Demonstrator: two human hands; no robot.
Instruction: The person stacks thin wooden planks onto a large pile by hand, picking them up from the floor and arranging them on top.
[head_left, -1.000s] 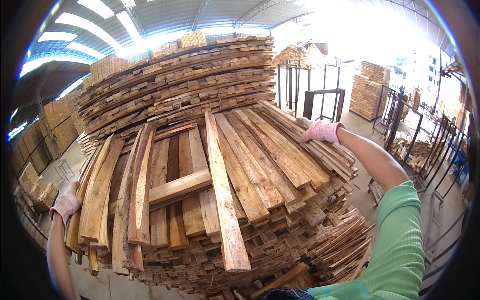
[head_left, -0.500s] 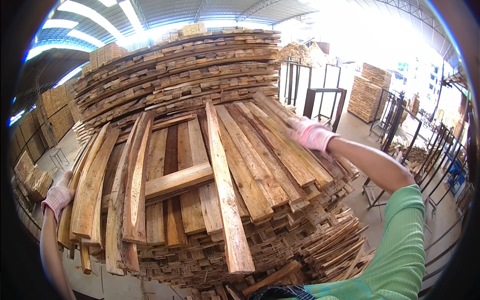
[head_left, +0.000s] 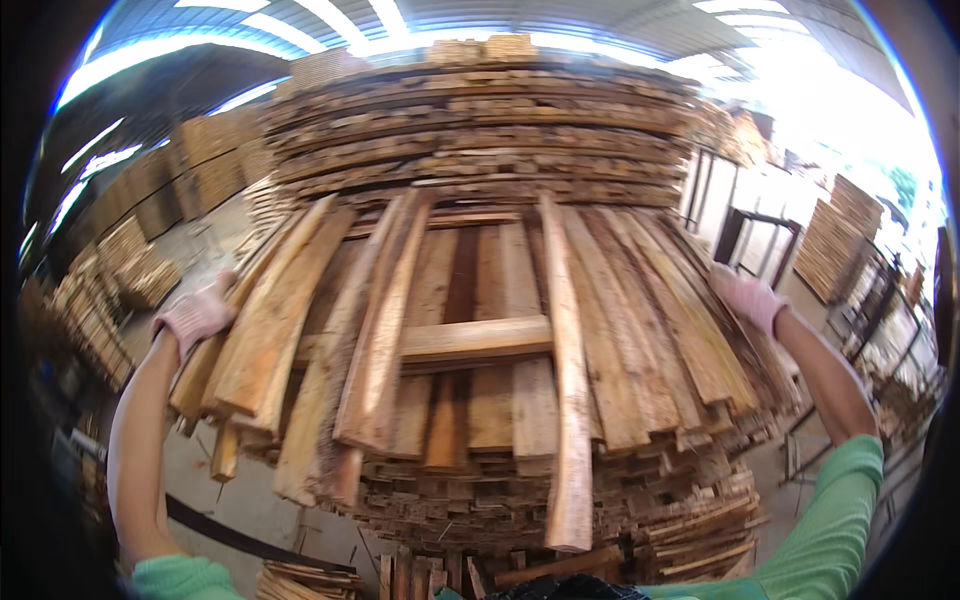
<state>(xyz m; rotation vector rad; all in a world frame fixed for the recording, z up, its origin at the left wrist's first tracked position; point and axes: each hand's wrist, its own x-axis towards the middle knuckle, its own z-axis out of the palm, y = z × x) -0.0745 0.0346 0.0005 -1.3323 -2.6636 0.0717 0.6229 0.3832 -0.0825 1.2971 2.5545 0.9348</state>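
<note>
You are pressing your gloved left hand (head_left: 195,317) against the left planks (head_left: 262,320) and your right hand (head_left: 748,298) against the stack's (head_left: 500,420) right edge; grip unclear. Loose overhanging near boards could be sliding off toward you.

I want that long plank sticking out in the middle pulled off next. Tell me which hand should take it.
Probably neither is close. The long plank lies slightly nearer the right hand; the left hand rests on the outermost left boards, with more planks between.
</note>
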